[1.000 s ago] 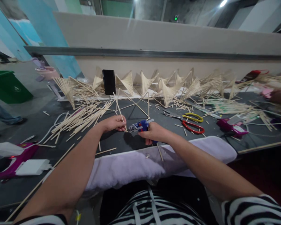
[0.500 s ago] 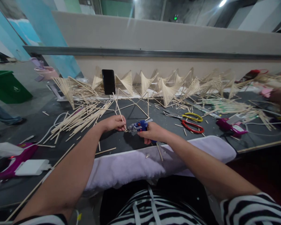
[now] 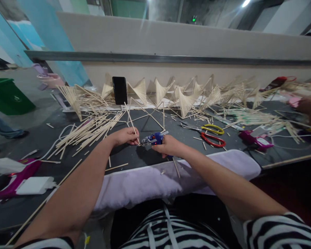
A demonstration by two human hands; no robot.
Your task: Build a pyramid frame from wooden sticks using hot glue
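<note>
Left hand [image 3: 125, 136] pinches one wooden stick [image 3: 130, 120]; right hand [image 3: 171, 145] grips one glue gun [image 3: 157, 138]; scissors [image 3: 203, 135], one pair, right of both.

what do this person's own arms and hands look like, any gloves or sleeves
The left hand and right hand are ungloved, and no watch or bracelet shows at either wrist. The forearms are uncovered up to short, loose sleeves with black and white stripes; only the edge of the left one is in view. Rings are too small to tell.

Blue tool [image 3: 157, 138] partly hidden by right hand [image 3: 171, 146], green bin [image 3: 9, 98] cut off left
</note>
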